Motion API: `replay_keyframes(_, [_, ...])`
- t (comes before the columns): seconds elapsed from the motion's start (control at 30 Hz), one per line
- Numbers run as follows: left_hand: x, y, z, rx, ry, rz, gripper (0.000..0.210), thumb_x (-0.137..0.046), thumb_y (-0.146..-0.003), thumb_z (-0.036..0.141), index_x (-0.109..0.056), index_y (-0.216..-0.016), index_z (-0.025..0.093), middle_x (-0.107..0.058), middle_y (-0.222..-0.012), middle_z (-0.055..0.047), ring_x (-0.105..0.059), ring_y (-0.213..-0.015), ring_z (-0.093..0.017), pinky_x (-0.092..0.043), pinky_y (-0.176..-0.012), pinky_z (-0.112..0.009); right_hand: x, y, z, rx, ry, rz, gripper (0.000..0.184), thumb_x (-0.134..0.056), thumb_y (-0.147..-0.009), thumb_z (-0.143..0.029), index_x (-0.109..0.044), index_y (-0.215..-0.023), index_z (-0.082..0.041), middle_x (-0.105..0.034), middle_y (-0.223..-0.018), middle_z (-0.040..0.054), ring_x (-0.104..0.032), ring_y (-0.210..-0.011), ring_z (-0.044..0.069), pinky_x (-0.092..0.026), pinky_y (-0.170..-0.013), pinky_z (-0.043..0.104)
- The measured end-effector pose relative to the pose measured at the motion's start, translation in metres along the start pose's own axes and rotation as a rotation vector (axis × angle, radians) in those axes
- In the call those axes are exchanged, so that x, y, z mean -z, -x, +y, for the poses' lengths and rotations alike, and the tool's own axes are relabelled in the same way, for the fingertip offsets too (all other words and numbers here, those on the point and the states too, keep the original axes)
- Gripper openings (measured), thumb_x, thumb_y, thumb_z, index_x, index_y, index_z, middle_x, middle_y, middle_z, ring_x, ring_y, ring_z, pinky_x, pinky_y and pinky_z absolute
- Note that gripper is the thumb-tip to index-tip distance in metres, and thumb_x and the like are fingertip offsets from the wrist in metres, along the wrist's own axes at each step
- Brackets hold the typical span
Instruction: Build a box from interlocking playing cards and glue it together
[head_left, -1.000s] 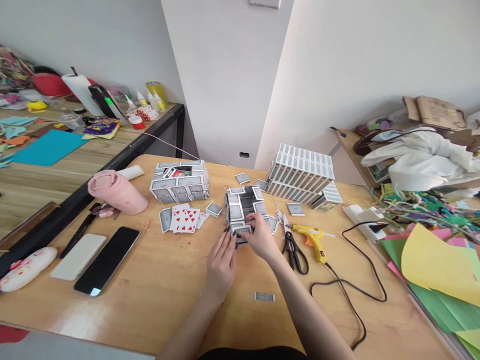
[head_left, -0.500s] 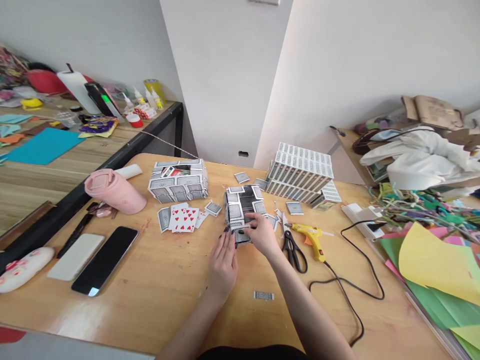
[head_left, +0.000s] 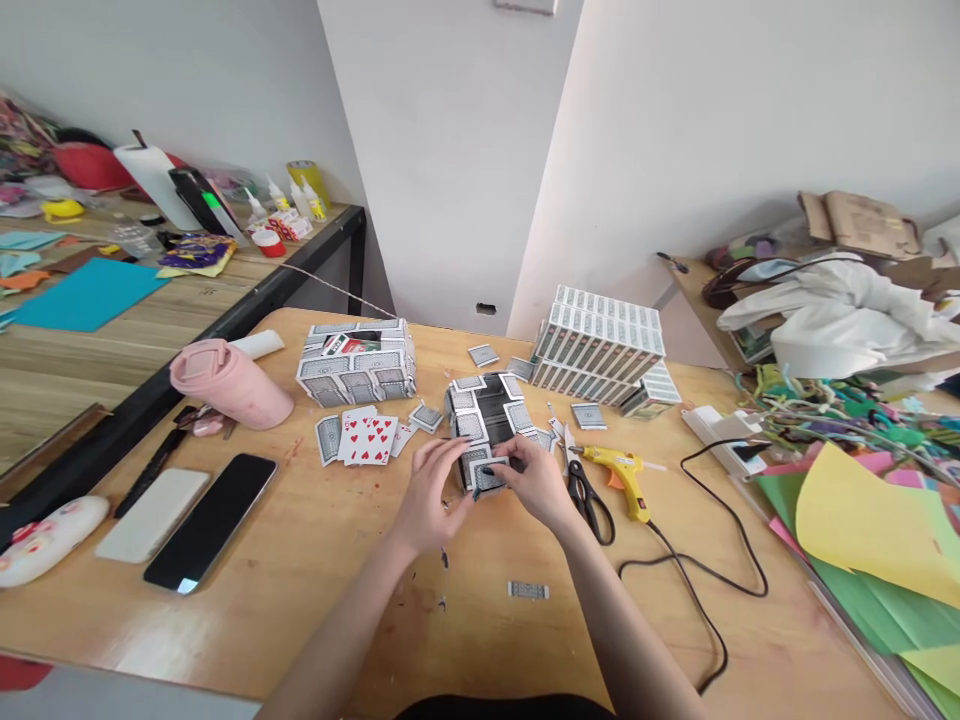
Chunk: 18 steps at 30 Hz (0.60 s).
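A box built from grey-backed playing cards [head_left: 472, 425] stands at mid-table, with a long opening in its top. My left hand [head_left: 431, 497] grips the near left corner of this box, fingers bent on its side and thumb low at the front. My right hand [head_left: 538, 482] is closed at the near right end, its fingers on a grey card [head_left: 486, 473] on the box's near end; its thumb is partly hidden. Beside my right forearm lie black-handled scissors [head_left: 589, 500] and a yellow glue gun [head_left: 628, 480]. A single card strip [head_left: 528, 590] rests nearer me.
Another card-covered box [head_left: 356, 380] stands behind loose playing cards [head_left: 367, 438] on the left. Stacked card packs [head_left: 600, 340] rise at the back right. A pink tumbler [head_left: 229, 382] and a black phone [head_left: 211, 522] are at left. The glue gun's cord [head_left: 697, 605] loops across the right side.
My left hand has shifted left and opened from flat fingers to a grip around the box's corner. My right hand has moved slightly down and right. Dark scraps now show on the table.
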<state>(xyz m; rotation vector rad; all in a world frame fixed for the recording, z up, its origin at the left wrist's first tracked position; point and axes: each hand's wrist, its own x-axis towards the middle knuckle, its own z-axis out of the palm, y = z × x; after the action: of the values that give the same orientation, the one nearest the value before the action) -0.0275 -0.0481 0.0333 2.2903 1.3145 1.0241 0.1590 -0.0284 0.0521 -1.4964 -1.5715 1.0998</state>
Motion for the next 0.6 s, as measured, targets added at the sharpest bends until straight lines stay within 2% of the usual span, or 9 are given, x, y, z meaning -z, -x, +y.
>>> replay_keyframes(0.1, [0.015,-0.02,-0.001,-0.026,-0.033,-0.22,0.073,-0.062,-0.069,0.023,-0.032,-0.136,0.023,-0.056,-0.12,-0.008,-0.048,-0.107,-0.027,-0.044,-0.09,-0.041,0.004,0.002,0.003,0.055,-0.055,-0.064,0.012,-0.06,-0.072,-0.027,-0.05,-0.073,-0.02,-0.067,-0.089,0.0047,-0.062,-0.081,0.017,-0.048,-0.073,0.031])
replay_keyframes(0.2, [0.021,-0.033,0.002,-0.027,-0.016,-0.326,0.08,-0.065,-0.067,0.023,-0.028,-0.138,0.025,-0.057,-0.115,-0.007,-0.048,-0.105,-0.027,-0.044,-0.089,-0.042,0.009,0.003,0.004,0.09,-0.073,-0.085,0.012,-0.059,-0.073,-0.026,-0.049,-0.072,-0.02,-0.067,-0.092,0.0052,-0.062,-0.084,0.017,-0.047,-0.075,0.032])
replay_keyframes(0.33, [0.02,-0.036,0.002,0.077,0.113,-0.348,0.085,-0.069,-0.064,0.024,-0.026,-0.138,0.027,-0.048,-0.124,-0.008,-0.044,-0.114,-0.028,-0.041,-0.093,-0.042,0.011,0.004,0.003,0.063,-0.086,-0.081,0.01,-0.055,-0.073,-0.025,-0.047,-0.071,-0.021,-0.067,-0.096,0.006,-0.062,-0.087,0.018,-0.047,-0.075,0.033])
replay_keyframes(0.43, [0.018,-0.031,-0.003,0.216,0.243,-0.346,0.083,-0.07,-0.064,0.023,-0.027,-0.136,0.027,-0.047,-0.12,-0.008,-0.049,-0.104,-0.024,-0.044,-0.087,-0.037,0.011,0.004,0.002,0.049,-0.061,-0.088,0.007,-0.052,-0.074,-0.023,-0.047,-0.071,-0.021,-0.068,-0.095,0.0057,-0.063,-0.085,0.018,-0.046,-0.073,0.032])
replay_keyframes(0.5, [0.015,-0.027,-0.007,0.275,0.308,-0.328,0.073,-0.069,-0.064,0.021,-0.034,-0.128,0.024,-0.05,-0.112,-0.007,-0.051,-0.096,-0.021,-0.045,-0.084,-0.035,0.011,0.004,0.0,0.049,-0.022,-0.082,0.006,-0.051,-0.074,-0.022,-0.046,-0.071,-0.022,-0.068,-0.094,0.0051,-0.062,-0.085,0.018,-0.045,-0.074,0.032])
replay_keyframes(0.6, [0.01,-0.022,-0.013,0.312,0.422,-0.291,0.049,-0.068,-0.065,0.021,-0.045,-0.108,0.019,-0.053,-0.101,-0.005,-0.052,-0.091,-0.018,-0.045,-0.083,-0.034,0.011,0.003,-0.001,0.051,0.019,-0.078,0.007,-0.05,-0.074,-0.02,-0.045,-0.069,-0.022,-0.068,-0.093,0.0046,-0.062,-0.085,0.018,-0.044,-0.075,0.032])
